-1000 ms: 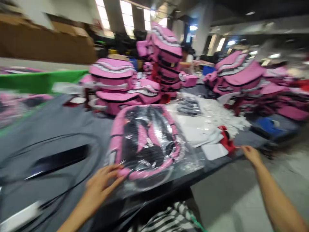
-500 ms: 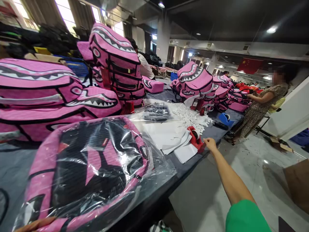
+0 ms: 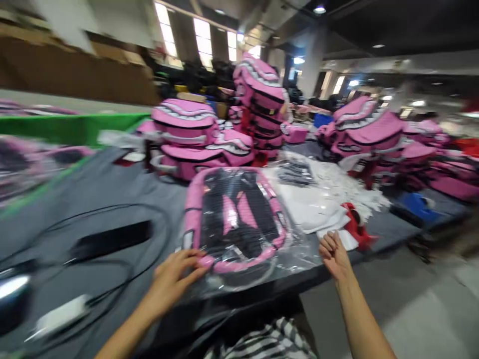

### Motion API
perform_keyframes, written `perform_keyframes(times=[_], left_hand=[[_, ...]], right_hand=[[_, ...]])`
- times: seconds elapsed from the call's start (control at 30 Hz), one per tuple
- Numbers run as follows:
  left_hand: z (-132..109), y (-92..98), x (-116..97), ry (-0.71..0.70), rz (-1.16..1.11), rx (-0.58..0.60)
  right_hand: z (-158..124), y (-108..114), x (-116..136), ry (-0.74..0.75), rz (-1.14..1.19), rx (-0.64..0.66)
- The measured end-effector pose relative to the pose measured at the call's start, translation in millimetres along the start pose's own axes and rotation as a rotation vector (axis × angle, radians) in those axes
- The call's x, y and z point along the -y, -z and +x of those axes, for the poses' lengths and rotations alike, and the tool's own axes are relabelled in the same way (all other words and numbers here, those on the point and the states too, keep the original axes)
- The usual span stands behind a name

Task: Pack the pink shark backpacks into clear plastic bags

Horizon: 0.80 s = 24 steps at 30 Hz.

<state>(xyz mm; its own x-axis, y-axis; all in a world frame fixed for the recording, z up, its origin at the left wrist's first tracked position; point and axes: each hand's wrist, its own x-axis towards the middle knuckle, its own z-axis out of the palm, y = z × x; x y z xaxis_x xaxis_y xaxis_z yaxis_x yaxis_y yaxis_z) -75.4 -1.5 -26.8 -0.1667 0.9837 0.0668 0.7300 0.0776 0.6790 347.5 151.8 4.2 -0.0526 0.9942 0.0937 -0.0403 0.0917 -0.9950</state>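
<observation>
A pink-and-black backpack (image 3: 192, 219) lies flat inside a clear plastic bag (image 3: 295, 254) near the table's front edge. My left hand (image 3: 175, 276) rests at its lower left corner, fingers stretched over the edge and thumb apart. To the right of the bag, my right hand (image 3: 334, 254) is raised with curled fingers; whatever it may pinch is too small and blurred to make out. Just beyond that hand stands a red tape dispenser (image 3: 357, 227), with white sheets (image 3: 348, 240) beside it.
Stacked pink backpacks (image 3: 262, 109) rise behind, and more (image 3: 370, 127) lie at the right. Small white slips (image 3: 348, 179) and a blue tape dispenser (image 3: 419, 207) are on the right side. A black device (image 3: 112, 239) and cables (image 3: 149, 269) lie on the left.
The view has swung left. My right hand has moved from the red tape dispenser back toward the bagged backpack. My left hand is still at the backpack's lower left corner.
</observation>
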Motion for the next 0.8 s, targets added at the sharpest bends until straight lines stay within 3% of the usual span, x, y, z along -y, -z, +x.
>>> perform_keyframes(times=[0.1, 0.2, 0.3, 0.37, 0.47, 0.57, 0.67, 0.8], left_hand=[[1.7, 7.0, -26.0, 0.076, -0.013, 0.016], [8.7, 7.9, -36.5, 0.156, -0.024, 0.033], [7.4, 8.0, -39.2, 0.164, -0.052, 0.035], [5.6, 7.8, -38.8, 0.157, -0.068, 0.027], [4.5, 7.2, -37.8, 0.143, -0.090, 0.024], [4.4, 6.3, -37.7, 0.130, -0.103, 0.021], [5.2, 5.9, -37.2, 0.132, -0.102, 0.021], [6.5, 5.0, -36.4, 0.129, -0.073, 0.021]], right_hand=[[-8.4, -82.2, 25.5, -0.013, 0.064, 0.541], [-6.8, -159.3, 50.3, 0.149, -0.324, 1.103], [1.9, -221.0, 58.5, 0.390, -0.771, 1.383], [10.9, -247.1, 53.9, 0.484, -1.033, 1.444], [26.9, -261.3, 43.7, 0.423, -1.260, 1.399], [37.5, -254.1, 41.6, 0.336, -1.274, 1.266], [29.7, -242.6, 47.4, 0.419, -1.175, 1.148], [-2.7, -242.3, 48.1, 0.503, -1.251, 1.161]])
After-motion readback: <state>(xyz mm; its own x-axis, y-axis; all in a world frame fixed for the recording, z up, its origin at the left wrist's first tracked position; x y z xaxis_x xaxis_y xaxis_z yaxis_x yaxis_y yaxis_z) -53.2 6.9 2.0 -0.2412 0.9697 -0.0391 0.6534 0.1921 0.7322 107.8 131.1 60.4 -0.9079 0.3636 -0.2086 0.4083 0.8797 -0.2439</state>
